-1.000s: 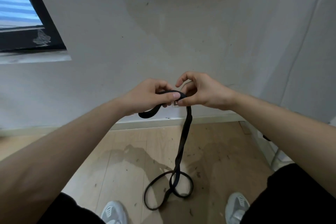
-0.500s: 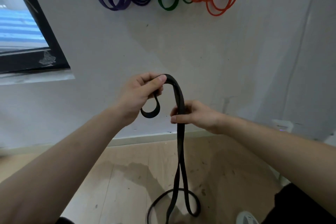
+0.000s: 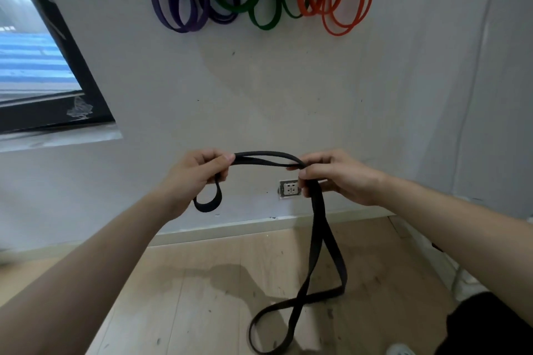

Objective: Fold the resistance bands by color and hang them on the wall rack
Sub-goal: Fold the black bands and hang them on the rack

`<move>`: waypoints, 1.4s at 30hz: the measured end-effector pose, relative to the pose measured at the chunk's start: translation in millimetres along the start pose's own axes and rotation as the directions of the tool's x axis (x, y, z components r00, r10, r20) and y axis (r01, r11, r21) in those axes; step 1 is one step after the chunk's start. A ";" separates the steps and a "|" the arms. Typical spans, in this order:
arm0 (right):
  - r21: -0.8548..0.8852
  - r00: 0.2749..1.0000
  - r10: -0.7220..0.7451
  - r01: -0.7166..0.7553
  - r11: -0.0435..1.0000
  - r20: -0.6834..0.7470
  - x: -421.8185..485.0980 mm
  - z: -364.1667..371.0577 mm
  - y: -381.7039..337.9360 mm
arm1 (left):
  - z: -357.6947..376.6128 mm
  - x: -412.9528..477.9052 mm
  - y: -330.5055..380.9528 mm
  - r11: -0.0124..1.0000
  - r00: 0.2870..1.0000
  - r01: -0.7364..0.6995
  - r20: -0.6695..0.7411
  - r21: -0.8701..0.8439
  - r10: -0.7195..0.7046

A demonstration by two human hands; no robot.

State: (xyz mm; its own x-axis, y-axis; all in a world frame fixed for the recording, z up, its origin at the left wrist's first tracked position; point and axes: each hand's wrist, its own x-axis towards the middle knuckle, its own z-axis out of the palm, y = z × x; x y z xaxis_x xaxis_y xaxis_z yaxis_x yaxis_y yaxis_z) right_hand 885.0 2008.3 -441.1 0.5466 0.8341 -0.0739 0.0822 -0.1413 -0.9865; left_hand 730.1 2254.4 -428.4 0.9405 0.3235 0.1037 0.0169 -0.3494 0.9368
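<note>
Holding a black band (image 3: 318,222) up in front of a pale wall (image 3: 288,95), both hands on it. The left hand (image 3: 199,179) pinches it between thumb and curled fingers, and a small loop dangles just below that fist. The right hand (image 3: 337,179) grasps it too, fingers curled round the strap. Between the hands the band runs doubled in a shallow arch (the two layers sit slightly apart in the middle). From the right hand the rest drops down, the strands cross near the bottom, and the last loop reaches the wooden floor (image 3: 202,297), partly cut off by the frame.

Up on the wall, purple bands (image 3: 184,28), green bands (image 3: 265,26) and orange bands (image 3: 337,32) hang in folded loops, left to right, with neighbouring colours overlapping a bit. Whatever holds them is out of frame. A white wall socket (image 3: 290,189) shows between the hands, just beside the right fingers. Dark-framed window (image 3: 28,66) off to the left, tip of a white shoe (image 3: 401,350) bottom right.
</note>
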 end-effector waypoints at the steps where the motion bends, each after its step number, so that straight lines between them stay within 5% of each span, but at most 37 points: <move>1: -0.008 1.000 0.007 -0.007 1.000 -0.010 0.5 2.0 0.9 | -1.0 -1.1 -0.2 0.999 0.999 0.016 0.046 0.032 -0.017; 5: -0.027 1.000 0.008 -0.008 1.000 -0.009 3.7 12.9 4.5 | 4.4 -7.3 2.8 0.982 0.952 0.094 0.273 0.166 -0.138; 9: -0.033 0.999 0.024 -0.023 0.999 0.029 3.5 19.0 1.4 | 17.2 -7.9 4.7 0.971 0.930 0.081 0.333 0.227 -0.155; 16: -0.021 0.994 0.097 -0.096 0.995 0.057 -0.7 10.2 1.7 | 18.6 -7.8 13.3 1.000 0.976 0.024 0.217 -0.020 -0.019; 23: -0.082 0.985 0.116 -0.106 0.991 0.128 -2.5 -3.0 -3.6 | 19.7 -10.4 24.8 0.990 0.992 -0.066 0.116 0.127 0.051; 30: -0.259 0.984 0.072 -0.028 0.965 0.163 -0.7 18.9 0.7 | 26.9 -12.1 34.3 0.991 0.984 -0.133 0.117 -0.002 0.133; 38: -0.047 0.967 -0.004 0.016 0.999 0.255 1.9 34.6 4.0 | 18.1 -11.7 25.2 0.967 0.993 -0.086 0.062 -0.239 0.104; 42: -0.052 0.993 -0.057 0.062 0.997 0.102 8.0 32.7 6.1 | 4.3 -10.6 15.3 0.958 0.997 -0.072 0.018 -0.279 0.080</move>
State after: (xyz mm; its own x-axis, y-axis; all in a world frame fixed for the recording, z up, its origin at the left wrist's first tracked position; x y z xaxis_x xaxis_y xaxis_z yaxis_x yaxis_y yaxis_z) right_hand 862.7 2031.5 -452.5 0.4533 0.8908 -0.0322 0.1590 -0.1164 -0.9804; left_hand 721.8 2241.9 -416.6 0.9450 0.2783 0.1721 -0.1458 -0.1127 0.9829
